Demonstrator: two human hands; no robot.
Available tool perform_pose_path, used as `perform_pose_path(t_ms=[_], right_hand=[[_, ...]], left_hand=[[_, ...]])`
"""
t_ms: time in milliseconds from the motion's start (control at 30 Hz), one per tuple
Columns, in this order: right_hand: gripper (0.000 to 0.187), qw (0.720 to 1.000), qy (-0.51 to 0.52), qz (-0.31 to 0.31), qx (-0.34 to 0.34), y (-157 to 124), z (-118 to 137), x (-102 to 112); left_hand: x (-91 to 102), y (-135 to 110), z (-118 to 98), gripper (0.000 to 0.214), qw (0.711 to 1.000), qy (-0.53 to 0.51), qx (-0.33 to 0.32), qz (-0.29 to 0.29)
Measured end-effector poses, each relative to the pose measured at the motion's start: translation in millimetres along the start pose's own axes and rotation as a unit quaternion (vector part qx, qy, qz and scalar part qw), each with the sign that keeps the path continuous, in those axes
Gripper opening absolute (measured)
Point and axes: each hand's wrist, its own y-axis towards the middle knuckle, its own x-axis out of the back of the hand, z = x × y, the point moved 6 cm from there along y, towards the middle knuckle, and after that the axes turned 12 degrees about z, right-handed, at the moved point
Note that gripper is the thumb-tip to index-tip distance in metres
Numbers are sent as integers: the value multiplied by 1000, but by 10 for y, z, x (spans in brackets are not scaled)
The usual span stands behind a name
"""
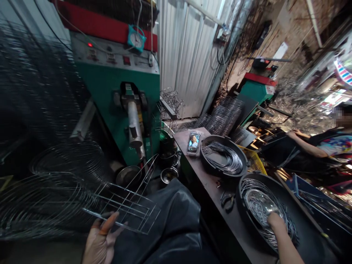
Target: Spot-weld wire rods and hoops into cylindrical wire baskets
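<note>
My left hand (102,234), with an orange covering on one finger, is closed on the near edge of a wire rack (129,209). The rack is a welded frame of thin metal rods, tilted above my lap, with longer bent rods rising from its far side. To the right, my right hand (275,222) reaches into a shiny metal bowl (254,196) of short wire pieces. Its fingers look curled among the pieces; what they hold, if anything, is hidden. The bowl sits inside a large black round tray (305,223) with more bent wires around it.
A green welding machine (101,95) with a small clock (136,39) stands ahead. On the bench (205,179) are a phone (194,143), pliers (227,201) and another black tray (202,152) of wire rings. Wire stacks (52,198) crowd the left. A co-worker (327,145) is at far right.
</note>
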Motion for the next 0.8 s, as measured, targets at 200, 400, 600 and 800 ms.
perform_pose_path(t_ms=[200, 400, 600, 800], right_hand=[[19, 998, 59, 18, 17, -156, 329, 196], [24, 854, 457, 122, 217, -701, 1526, 236], [31, 764, 433, 274, 393, -1644, 3182, -96], [29, 714, 303, 278, 566, -2641, 4417, -254]], left_hand=[[-18, -69, -44, 43, 999, -3, -36, 22], [-38, -63, 5, 34, 999, -6, -32, 15], [-102, -87, 16, 38, 997, -23, -71, 30], [-126, -60, -5, 39, 997, -46, -69, 12]])
